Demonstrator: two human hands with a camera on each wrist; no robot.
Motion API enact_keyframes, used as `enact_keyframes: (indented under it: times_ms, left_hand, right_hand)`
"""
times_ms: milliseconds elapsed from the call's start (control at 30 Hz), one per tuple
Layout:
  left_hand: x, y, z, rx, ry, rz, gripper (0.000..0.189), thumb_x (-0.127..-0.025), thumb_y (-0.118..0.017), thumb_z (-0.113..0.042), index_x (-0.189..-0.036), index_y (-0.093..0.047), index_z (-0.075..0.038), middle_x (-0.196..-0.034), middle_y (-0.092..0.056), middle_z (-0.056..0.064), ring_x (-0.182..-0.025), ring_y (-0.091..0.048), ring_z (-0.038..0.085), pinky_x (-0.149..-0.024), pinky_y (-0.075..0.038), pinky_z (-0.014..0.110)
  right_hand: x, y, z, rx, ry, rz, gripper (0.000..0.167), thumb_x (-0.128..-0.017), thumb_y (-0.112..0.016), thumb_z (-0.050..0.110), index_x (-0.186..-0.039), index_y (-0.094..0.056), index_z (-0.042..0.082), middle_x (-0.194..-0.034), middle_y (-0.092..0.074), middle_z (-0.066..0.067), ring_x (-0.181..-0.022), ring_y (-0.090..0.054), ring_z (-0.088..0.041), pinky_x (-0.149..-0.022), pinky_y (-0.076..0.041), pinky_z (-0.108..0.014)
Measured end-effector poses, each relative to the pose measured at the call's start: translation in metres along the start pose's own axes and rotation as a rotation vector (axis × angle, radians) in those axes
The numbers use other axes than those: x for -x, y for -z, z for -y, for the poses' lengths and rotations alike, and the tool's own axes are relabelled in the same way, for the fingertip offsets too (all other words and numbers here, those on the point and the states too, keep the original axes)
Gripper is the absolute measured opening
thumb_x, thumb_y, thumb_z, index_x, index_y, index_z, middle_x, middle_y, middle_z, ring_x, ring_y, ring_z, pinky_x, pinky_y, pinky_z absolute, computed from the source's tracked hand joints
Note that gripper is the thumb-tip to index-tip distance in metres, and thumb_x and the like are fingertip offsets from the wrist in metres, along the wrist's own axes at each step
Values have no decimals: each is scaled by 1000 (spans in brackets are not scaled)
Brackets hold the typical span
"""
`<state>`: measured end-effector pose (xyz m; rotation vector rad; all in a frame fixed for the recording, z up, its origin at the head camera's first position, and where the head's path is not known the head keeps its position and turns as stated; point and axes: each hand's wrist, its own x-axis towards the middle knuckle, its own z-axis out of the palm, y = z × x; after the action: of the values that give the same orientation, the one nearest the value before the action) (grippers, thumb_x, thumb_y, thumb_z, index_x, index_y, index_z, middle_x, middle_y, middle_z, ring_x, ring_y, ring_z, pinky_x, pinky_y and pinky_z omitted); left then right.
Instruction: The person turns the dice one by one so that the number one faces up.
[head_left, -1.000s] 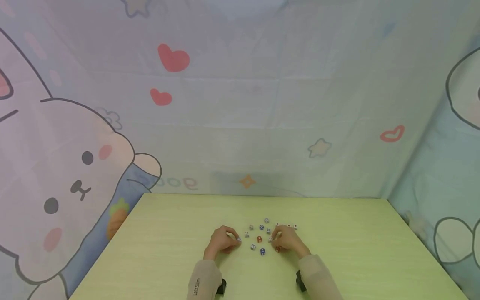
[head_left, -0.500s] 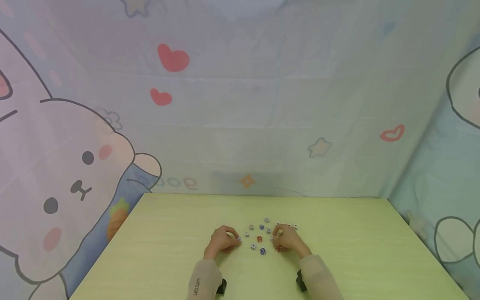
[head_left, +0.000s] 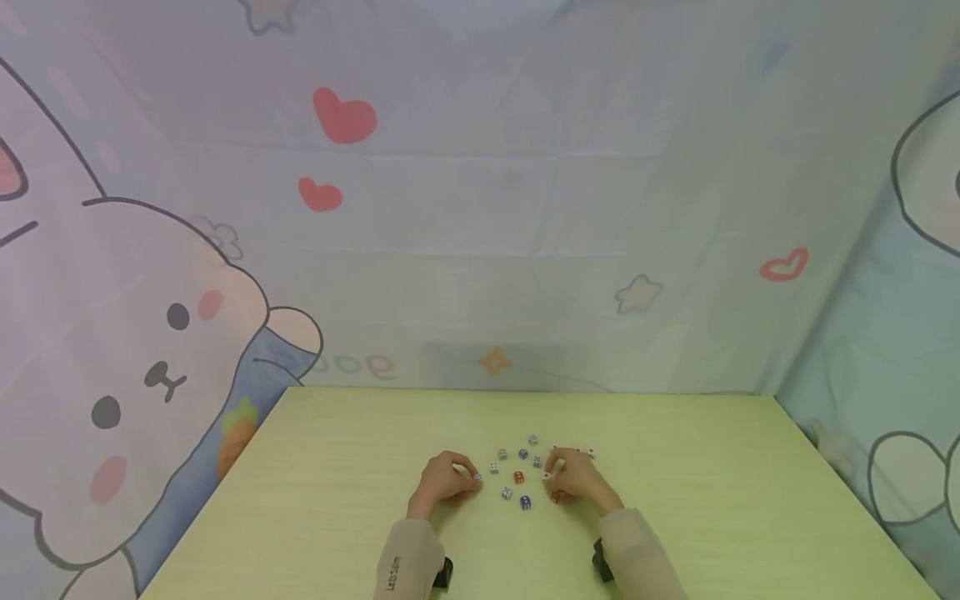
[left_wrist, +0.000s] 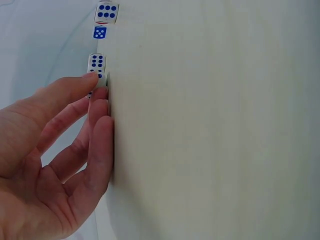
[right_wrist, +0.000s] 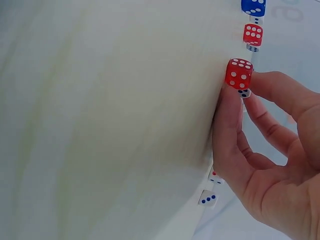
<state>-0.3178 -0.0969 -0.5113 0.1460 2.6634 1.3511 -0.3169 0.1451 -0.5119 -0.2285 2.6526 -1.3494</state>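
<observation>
My left hand (head_left: 446, 480) rests low over the table and pinches a white die (left_wrist: 96, 61) with blue pips between thumb and fingertips. Across from it, my right hand (head_left: 576, 476) pinches another white die (head_left: 546, 477), mostly hidden in the right wrist view. A red die (right_wrist: 239, 74) with white pips sits right by the right fingertips, in front of that white die in the same view. Between the hands lie another red die (head_left: 518, 477), a blue die (head_left: 525, 502) and a white die (head_left: 506, 493).
Farther back are a second blue die (head_left: 523, 454) and several more white dice. Beyond the right hand stands a row of white dice (head_left: 591, 453), partly hidden by it. The pale green table (head_left: 360, 425) ends at a printed cloth backdrop (head_left: 480, 250).
The white die at the right fingertips has shifted slightly right and shows a different face. The left hand and the other dice have stayed put.
</observation>
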Motion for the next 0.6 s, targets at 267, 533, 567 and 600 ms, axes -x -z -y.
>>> enact_keyframes:
  times_ms: [267,533,567,600]
  left_hand:
    - [2,0,1,25,1,4,13,-73,-72,-16,-81,-68,-7,-62,-65,8,-47,-56,11,-44,-49,25]
    - [0,1,0,21,-1,5,12,-73,-72,-17,-81,-68,-7,-62,-65,7,-48,-55,11,-45,-49,24]
    - [0,1,0,23,-1,7,12,-73,-72,-17,-81,-68,-7,-63,-65,7,-48,-56,11,-45,-49,25]
    - [0,1,0,24,-2,8,12,-73,-72,-17,-81,-68,-7,-63,-65,6,-49,-56,11,-45,-49,25]
  right_hand:
    - [-8,6,-1,76,21,-58,11,-75,-64,4,-84,-59,3,-70,-60,-8,-48,-52,-13,-45,-46,-23]
    - [-28,17,6,103,1,-159,10,-77,-66,9,-85,-60,7,-68,-64,-8,-53,-56,-16,-44,-46,-23]
    - [-31,18,7,102,-7,-163,11,-77,-66,10,-86,-61,7,-69,-64,-9,-54,-57,-17,-44,-46,-23]
    - [-33,19,8,105,-12,-167,11,-77,-66,10,-86,-61,7,-70,-64,-9,-55,-58,-18,-45,-46,-24]
